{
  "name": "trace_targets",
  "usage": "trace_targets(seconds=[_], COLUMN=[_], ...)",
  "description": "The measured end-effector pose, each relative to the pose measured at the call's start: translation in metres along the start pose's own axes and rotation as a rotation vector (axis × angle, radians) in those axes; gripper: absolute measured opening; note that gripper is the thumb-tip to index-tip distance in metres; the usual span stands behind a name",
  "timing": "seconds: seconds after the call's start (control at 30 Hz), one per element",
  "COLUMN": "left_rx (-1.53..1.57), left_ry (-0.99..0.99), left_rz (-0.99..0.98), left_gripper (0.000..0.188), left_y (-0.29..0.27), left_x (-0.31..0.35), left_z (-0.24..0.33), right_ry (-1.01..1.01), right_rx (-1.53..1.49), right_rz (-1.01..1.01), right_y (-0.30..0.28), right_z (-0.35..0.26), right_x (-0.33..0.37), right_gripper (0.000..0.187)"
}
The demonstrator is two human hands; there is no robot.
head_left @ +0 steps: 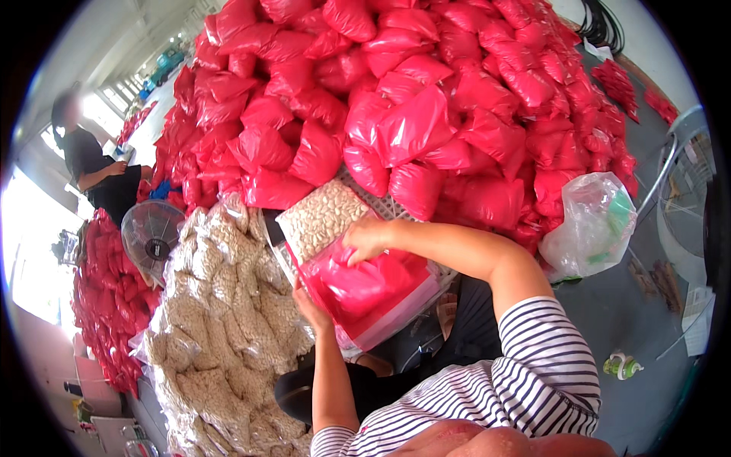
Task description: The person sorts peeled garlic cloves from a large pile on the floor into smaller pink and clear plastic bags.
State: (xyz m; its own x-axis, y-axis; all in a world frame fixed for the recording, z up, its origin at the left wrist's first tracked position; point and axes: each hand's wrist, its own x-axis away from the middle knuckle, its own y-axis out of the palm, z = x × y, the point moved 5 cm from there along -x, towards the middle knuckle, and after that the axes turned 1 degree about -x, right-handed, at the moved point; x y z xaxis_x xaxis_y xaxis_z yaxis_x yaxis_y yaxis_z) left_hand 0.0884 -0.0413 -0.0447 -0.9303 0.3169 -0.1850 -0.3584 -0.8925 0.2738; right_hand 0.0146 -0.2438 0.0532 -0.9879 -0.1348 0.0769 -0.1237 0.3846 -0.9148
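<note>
Pieces, pale and bean-shaped, fill the clear bag [314, 225] that lies in front of the person, its lower end meeting the red bag [369, 280]; how far it reaches inside cannot be made out. The right hand [368, 240] comes in from the right and rests where the two meet, its fingers bent against the red plastic; whether its grip pinches the film or only presses on it, I cannot tell. The left hand [311, 306] is at the left edge of the red bag, thumb up along the side, its other fingers mostly hidden, so the closure of that grip cannot be told either. Beyond the hands rises a large heap of filled red bags [411, 126], with a pale perforated surface [390, 207] showing at its foot. To the left spreads a heap of clear bags [225, 327] with similar pale contents, and past it stand a round fan [154, 238] and a smaller heap of red bags [114, 297]. A co-worker [95, 164] in dark clothes is farther back on the left. On the right are a crumpled clear sack [588, 227] and a green-and-white bottle [623, 366] on the grey floor [567, 316].
</note>
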Motion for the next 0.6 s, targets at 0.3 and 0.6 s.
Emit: trace_targets(seconds=[0.3, 0.6], left_rx=[0.082, -0.212], left_ry=[-0.129, 0.087], left_rz=[0.29, 0.12], left_gripper=[0.046, 0.021], left_y=[-0.095, -0.029], left_x=[-0.026, -0.019], left_z=[-0.035, 0.013], right_ry=[-0.177, 0.579], right_rx=[-0.196, 0.145], right_rz=[0.341, 1.595], right_y=[-0.169, -0.475], right_z=[-0.089, 0.034], right_x=[0.047, 0.325], right_gripper=[0.03, 0.029])
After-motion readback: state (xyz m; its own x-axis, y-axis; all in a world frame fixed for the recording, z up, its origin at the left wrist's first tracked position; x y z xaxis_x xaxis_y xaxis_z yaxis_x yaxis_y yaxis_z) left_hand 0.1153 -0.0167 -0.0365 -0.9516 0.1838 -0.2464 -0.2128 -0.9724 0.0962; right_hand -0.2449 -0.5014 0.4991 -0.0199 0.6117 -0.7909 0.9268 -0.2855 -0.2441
